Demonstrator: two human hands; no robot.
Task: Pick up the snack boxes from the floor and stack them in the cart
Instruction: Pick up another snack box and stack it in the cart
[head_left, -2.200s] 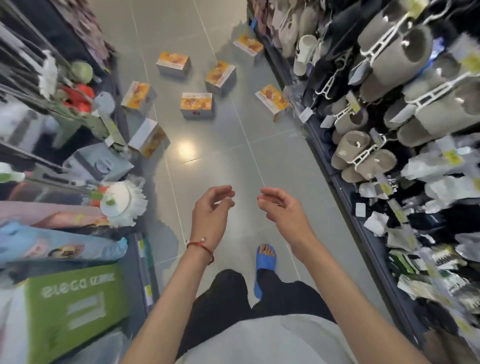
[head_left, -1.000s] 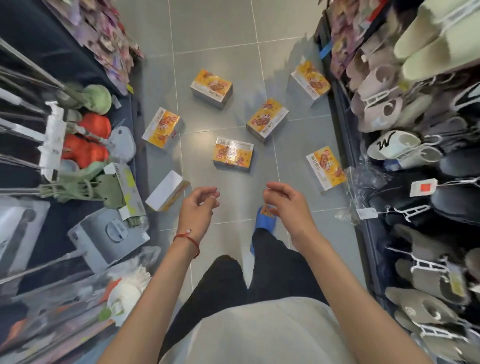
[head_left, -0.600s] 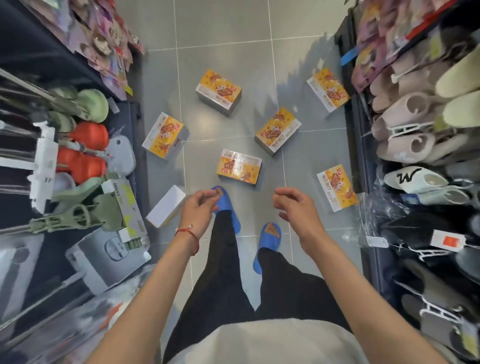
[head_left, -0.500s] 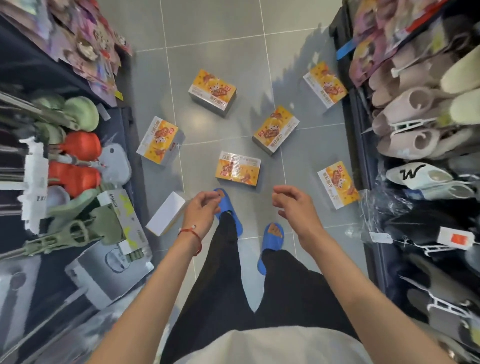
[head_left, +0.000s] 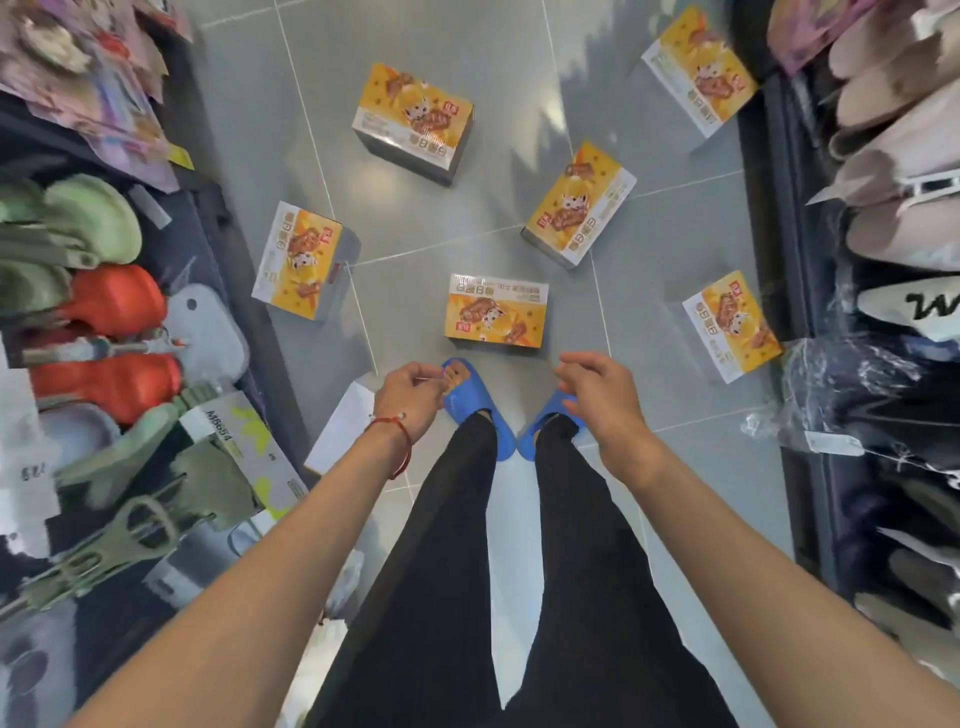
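Observation:
Several orange snack boxes lie scattered on the grey tiled floor. The nearest box (head_left: 496, 310) lies flat just beyond my blue slippers (head_left: 475, 402). Others lie at the left (head_left: 300, 260), far middle (head_left: 413, 122), middle right (head_left: 579, 202), right by the shelf (head_left: 731, 325) and far right (head_left: 698, 70). A box with its white side up (head_left: 340, 426) lies near the left shelf, partly behind my left wrist. My left hand (head_left: 410, 397) and my right hand (head_left: 597, 395) hang above my feet, fingers loosely curled, holding nothing. No cart is in view.
A dark shelf on the left (head_left: 104, 332) holds green and red slippers and boxed goods. The right shelf (head_left: 883, 208) carries hanging slippers and bagged items. Both shelves narrow the aisle; the boxes lie on the open tiles between them.
I have walked forward along the aisle, so the boxes are closer and larger in view. Both feet now stand side by side. My hands stayed empty in front of me.

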